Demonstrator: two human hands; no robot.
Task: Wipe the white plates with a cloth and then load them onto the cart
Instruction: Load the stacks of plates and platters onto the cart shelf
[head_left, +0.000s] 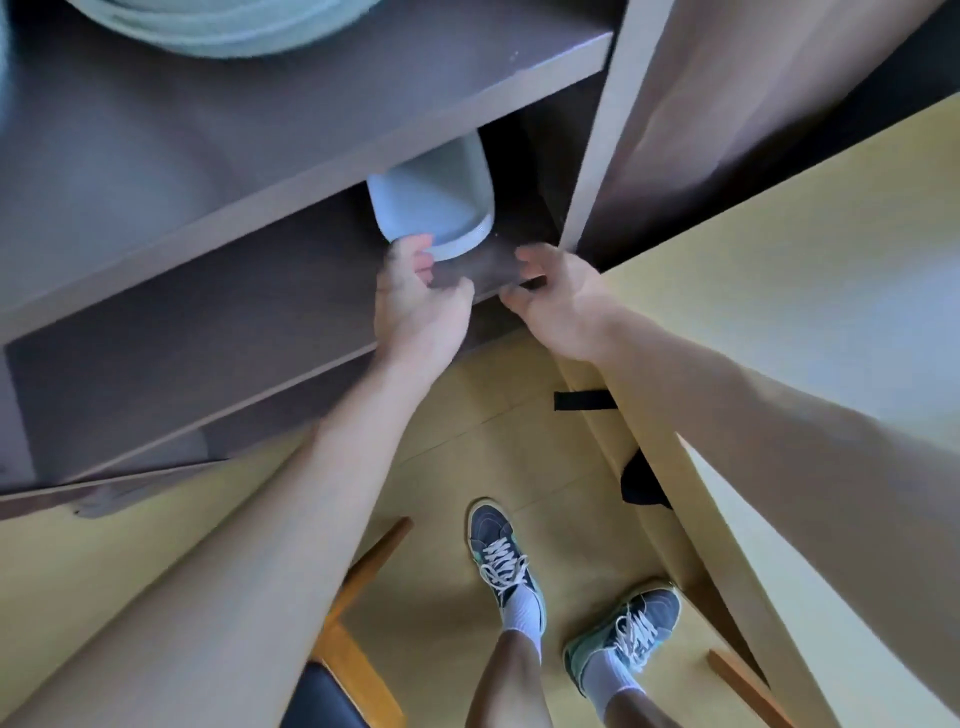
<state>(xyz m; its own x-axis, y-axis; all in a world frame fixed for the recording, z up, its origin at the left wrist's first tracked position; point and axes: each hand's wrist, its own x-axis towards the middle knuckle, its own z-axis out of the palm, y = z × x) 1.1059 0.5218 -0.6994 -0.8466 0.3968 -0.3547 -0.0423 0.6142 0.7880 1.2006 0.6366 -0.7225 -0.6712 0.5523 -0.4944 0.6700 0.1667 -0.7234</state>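
**White plate on the cart's lower shelf**

A stack of plates (218, 26) sits atop the cart (260, 218). The white plate (431, 202) lies on the shelf (208, 338) below. The left grip (415, 296), fingers loosely spread, touches its near rim. The right grip (556, 301) hovers beside it, loosely curled and holding nothing.

Plate (431, 208) on cart (291, 228) lower shelf, near cart's right post. Plate stack (223, 26) on shelf above. Left hand (415, 296) touching plate's near edge; right hand (556, 301) beside it. Tabletop (779, 291) right of cart.
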